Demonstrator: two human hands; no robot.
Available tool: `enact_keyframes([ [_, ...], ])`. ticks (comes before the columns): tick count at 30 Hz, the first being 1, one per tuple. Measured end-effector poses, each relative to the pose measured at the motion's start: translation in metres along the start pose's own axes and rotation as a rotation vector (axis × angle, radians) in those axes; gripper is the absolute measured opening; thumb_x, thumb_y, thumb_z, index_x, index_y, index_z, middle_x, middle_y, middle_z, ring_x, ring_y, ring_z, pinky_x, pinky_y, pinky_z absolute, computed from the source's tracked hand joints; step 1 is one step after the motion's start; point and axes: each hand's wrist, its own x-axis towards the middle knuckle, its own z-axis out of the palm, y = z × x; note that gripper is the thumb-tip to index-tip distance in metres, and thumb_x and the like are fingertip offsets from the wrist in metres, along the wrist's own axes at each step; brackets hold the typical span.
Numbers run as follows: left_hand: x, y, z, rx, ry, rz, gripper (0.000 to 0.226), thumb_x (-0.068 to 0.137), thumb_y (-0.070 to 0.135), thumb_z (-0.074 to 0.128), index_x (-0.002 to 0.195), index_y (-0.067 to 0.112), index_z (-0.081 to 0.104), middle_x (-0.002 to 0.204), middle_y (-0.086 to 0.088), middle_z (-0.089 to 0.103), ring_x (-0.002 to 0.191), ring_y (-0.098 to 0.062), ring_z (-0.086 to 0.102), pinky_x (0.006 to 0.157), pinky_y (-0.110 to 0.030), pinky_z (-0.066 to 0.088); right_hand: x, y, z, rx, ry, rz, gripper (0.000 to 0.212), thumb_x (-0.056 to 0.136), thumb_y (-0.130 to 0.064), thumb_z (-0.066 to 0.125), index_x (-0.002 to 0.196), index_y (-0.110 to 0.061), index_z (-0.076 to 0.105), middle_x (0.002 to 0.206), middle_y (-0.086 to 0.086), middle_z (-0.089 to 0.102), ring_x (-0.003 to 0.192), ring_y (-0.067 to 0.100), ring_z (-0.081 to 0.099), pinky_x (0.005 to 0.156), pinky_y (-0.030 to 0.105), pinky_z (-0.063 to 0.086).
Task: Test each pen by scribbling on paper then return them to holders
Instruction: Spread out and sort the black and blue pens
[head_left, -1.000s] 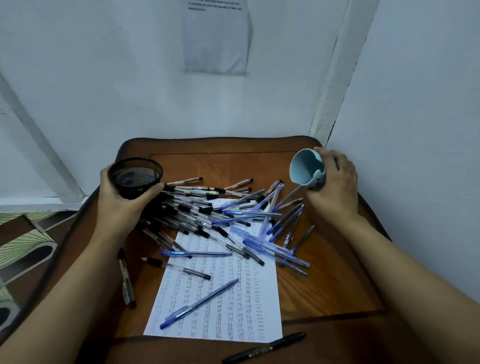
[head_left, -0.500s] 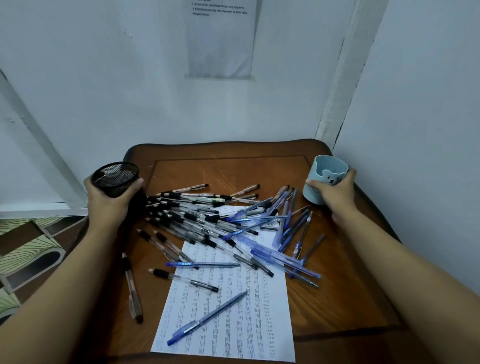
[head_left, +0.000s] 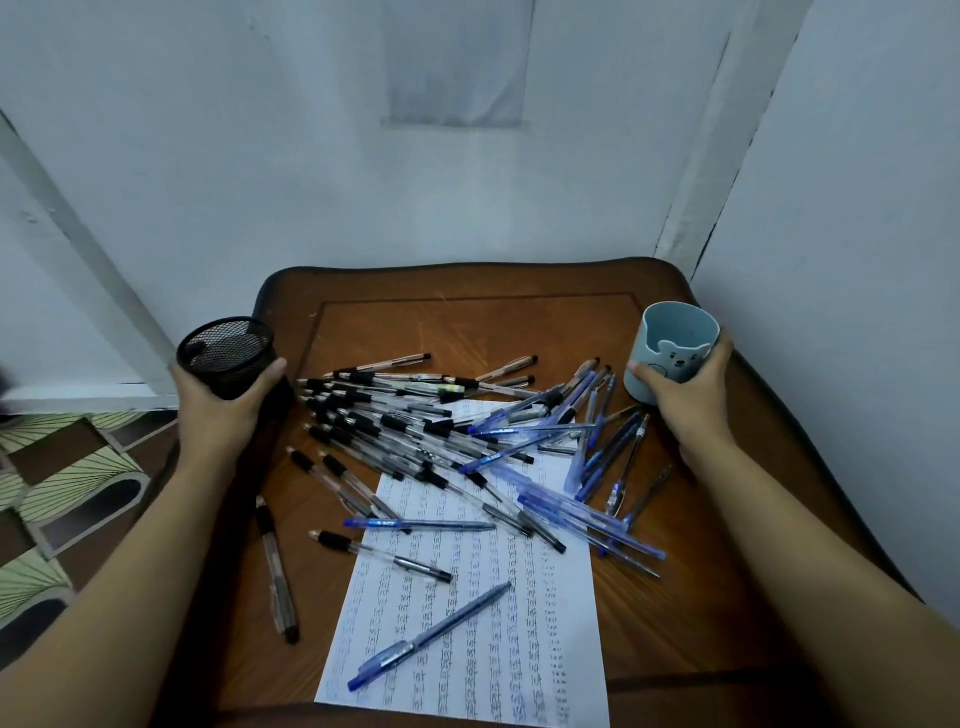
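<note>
Several black and blue pens lie in a loose pile (head_left: 447, 431) across the middle of a brown wooden table (head_left: 467, 322). Under them is a sheet of paper (head_left: 483, 623) covered in rows of scribbles, with a blue pen (head_left: 431, 636) lying on its near part. My left hand (head_left: 223, 410) grips a black mesh holder (head_left: 226, 353) at the table's left edge. At the right edge, my right hand (head_left: 685, 395) grips a light blue cup holder (head_left: 675, 348) with a bear face, standing upright. Both holders look empty.
The table stands in a corner between white walls, with a paper notice (head_left: 457, 62) on the back wall. A patterned tile floor (head_left: 62, 493) lies to the left. One black pen (head_left: 278, 571) lies apart near the table's left edge.
The blue cup went from tipped over the pile to upright at the right edge. The mesh holder moved left and outward. The view has shifted, so the table sits lower in the frame.
</note>
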Motion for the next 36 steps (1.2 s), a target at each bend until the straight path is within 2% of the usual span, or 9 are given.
enact_keyframes([
  [3,-0.001,-0.001,-0.007,0.000,-0.054,-0.021,0.107,0.060,0.064,0.089,0.146,0.030,0.037,0.144,0.004,0.055,0.130,-0.018,0.055,0.110,-0.047,0.047,-0.006,0.002,-0.002,-0.009,0.009,0.004,0.103,0.077,-0.023,0.088,0.156,-0.032,0.023,0.152,-0.002,0.044,0.141,0.019,0.042,0.113,0.048,0.043],
  [7,-0.011,-0.003,-0.011,0.011,-0.074,-0.023,0.083,0.078,0.048,0.084,0.146,0.025,0.042,0.146,0.001,0.054,0.133,-0.022,0.052,0.109,-0.046,0.047,-0.025,0.003,-0.006,-0.037,0.037,-0.009,0.097,0.078,-0.022,0.086,0.154,-0.030,0.026,0.155,-0.001,0.040,0.144,0.019,0.039,0.115,0.046,0.041],
  [11,-0.024,-0.007,-0.021,0.006,-0.091,0.001,0.066,0.080,0.054,0.079,0.138,0.035,0.052,0.140,0.005,0.060,0.129,-0.020,0.056,0.106,-0.050,0.049,-0.049,-0.002,-0.010,-0.115,0.118,-0.015,0.082,0.081,-0.019,0.083,0.147,-0.026,0.034,0.154,0.003,0.035,0.142,0.023,0.037,0.110,0.035,0.040],
  [15,-0.038,-0.007,-0.028,0.035,-0.119,0.005,0.048,0.089,0.046,0.073,0.133,0.033,0.059,0.134,0.008,0.064,0.126,-0.017,0.058,0.108,-0.048,0.048,-0.072,-0.011,-0.013,-0.179,0.113,-0.068,0.056,0.084,-0.018,0.080,0.130,-0.023,0.048,0.137,0.001,0.047,0.128,0.020,0.048,0.107,0.041,0.048],
  [19,-0.057,-0.005,-0.034,0.137,-0.169,0.003,0.042,0.093,0.048,0.068,0.128,0.025,0.063,0.126,0.005,0.067,0.120,-0.021,0.062,0.103,-0.046,0.050,-0.097,-0.023,-0.013,-0.103,-0.103,-0.110,0.023,0.090,-0.016,0.074,0.105,-0.021,0.059,0.099,-0.004,0.064,0.092,0.011,0.062,0.089,0.038,0.058],
  [23,-0.072,-0.006,-0.044,0.215,-0.192,-0.002,0.068,0.073,0.081,0.065,0.132,0.047,0.057,0.123,0.014,0.070,0.115,-0.015,0.066,0.099,-0.051,0.054,-0.121,-0.033,-0.010,-0.116,-0.393,-0.211,0.009,0.092,-0.016,0.073,0.098,-0.017,0.066,0.093,0.007,0.068,0.090,0.024,0.064,0.081,0.040,0.056],
  [27,-0.119,0.021,-0.038,0.294,-0.253,0.170,0.040,0.088,0.060,0.065,0.122,0.039,0.065,0.122,0.005,0.066,0.111,-0.014,0.063,0.096,-0.048,0.056,-0.149,-0.039,-0.015,-0.179,-0.711,-0.322,0.008,0.094,-0.021,0.072,0.101,-0.018,0.069,0.091,0.002,0.068,0.085,0.023,0.062,0.073,0.035,0.053],
  [30,-0.157,0.038,-0.036,0.314,-0.456,0.372,0.017,0.097,0.034,0.065,0.111,0.026,0.071,0.108,0.006,0.070,0.099,-0.011,0.066,0.088,-0.037,0.057,-0.171,-0.038,-0.021,-0.274,-0.963,-0.426,0.009,0.094,-0.022,0.073,0.102,-0.017,0.072,0.091,-0.004,0.070,0.080,0.013,0.063,0.069,0.025,0.050],
  [36,-0.206,0.031,-0.037,0.442,-0.795,0.696,0.022,0.101,0.045,0.057,0.102,0.028,0.070,0.095,0.019,0.063,0.090,-0.008,0.061,0.075,-0.036,0.051,-0.199,-0.017,-0.031,-0.354,-1.130,-0.545,0.011,0.095,-0.028,0.072,0.100,-0.018,0.074,0.089,-0.004,0.069,0.081,0.016,0.063,0.074,0.039,0.051],
])
